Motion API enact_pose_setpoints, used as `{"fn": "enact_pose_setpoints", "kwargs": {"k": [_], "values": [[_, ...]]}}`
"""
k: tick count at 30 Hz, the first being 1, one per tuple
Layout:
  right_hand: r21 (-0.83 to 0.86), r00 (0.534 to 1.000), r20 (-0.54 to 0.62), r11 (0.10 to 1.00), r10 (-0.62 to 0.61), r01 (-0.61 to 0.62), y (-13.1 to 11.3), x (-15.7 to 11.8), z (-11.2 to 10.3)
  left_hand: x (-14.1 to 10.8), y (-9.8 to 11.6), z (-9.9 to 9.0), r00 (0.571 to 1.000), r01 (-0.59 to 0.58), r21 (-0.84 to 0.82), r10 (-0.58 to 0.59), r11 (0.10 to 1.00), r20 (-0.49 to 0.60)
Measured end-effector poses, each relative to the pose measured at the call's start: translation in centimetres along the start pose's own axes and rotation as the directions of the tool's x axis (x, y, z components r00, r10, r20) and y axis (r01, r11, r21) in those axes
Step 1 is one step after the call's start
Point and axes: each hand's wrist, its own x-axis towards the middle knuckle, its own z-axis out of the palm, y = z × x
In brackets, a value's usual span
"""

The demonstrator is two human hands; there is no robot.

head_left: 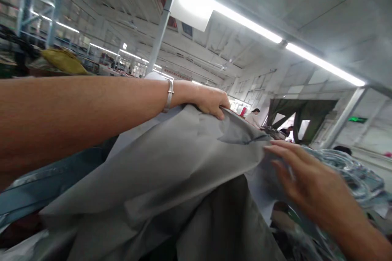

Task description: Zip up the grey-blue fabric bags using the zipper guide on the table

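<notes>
A large grey fabric (pixel 171 151) spreads across the middle of the head view, its folds hanging toward the bottom. My left hand (pixel 211 100), with a bracelet at the wrist, pinches the fabric's upper edge, fingers curled over it. To the right, my right hand (pixel 303 175) has its fingers apart and stretched toward the fabric's right corner. It is slightly blurred, and whether its fingertips touch the cloth cannot be told. A darker fold of the fabric lies between the two hands.
Blue denim-like cloth (pixel 55 179) lies at lower left. Clear plastic-like bundles (pixel 352 167) are at right. A metal post (pixel 162 28) and a lamp frame stand ahead. A yellow bundle (pixel 64 61) is at upper left. A person (pixel 252 118) is in the background.
</notes>
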Motion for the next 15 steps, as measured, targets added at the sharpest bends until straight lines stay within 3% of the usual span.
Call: {"fn": "enact_pose_setpoints", "kwargs": {"k": [1, 2, 4, 5, 7, 10, 12, 15], "values": [[0.006, 0.997, 0.023, 0.998, -0.068, 0.068, -3.3, -0.7, 1.0, 0.1, -0.1, 0.7, 1.0, 0.001, 0.011, -0.002, 1.0, 0.019], [0.064, 0.974, 0.077, 0.976, -0.212, 0.208, -6.6, -1.5, 2.1, 0.1, 0.0, 1.1, 0.999, -0.003, 0.021, 0.002, 1.0, 0.036], [0.135, 0.871, 0.181, 0.889, -0.457, 0.438, -12.3, -3.0, 4.4, 0.1, 0.5, 1.6, 0.998, -0.013, 0.029, 0.011, 1.0, 0.06], [0.13, 0.847, 0.198, 0.87, -0.494, 0.476, -14.3, -3.7, 5.5, 0.2, 0.8, 1.6, 0.998, -0.015, 0.029, 0.013, 0.999, 0.068], [0.125, 0.848, 0.215, 0.874, -0.485, 0.469, -16.0, -4.5, 7.3, 0.1, 1.3, 1.5, 0.997, -0.013, 0.023, 0.011, 1.0, 0.081], [0.26, 0.825, 0.308, 0.876, -0.474, 0.406, -13.6, -4.9, 6.9, -0.4, 1.6, 0.9, 0.994, -0.011, -0.022, 0.014, 1.0, 0.104], [0.392, 0.792, 0.424, 0.877, -0.44, 0.277, -9.9, -5.2, 4.8, -1.1, 1.2, 0.5, 0.993, -0.027, -0.07, 0.035, 0.997, 0.117], [0.41, 0.813, 0.525, 0.912, -0.251, 0.016, -3.0, -6.5, 1.7, -2.4, -0.1, 0.0, 0.99, -0.054, -0.157, 0.074, 0.986, 0.124]]}}
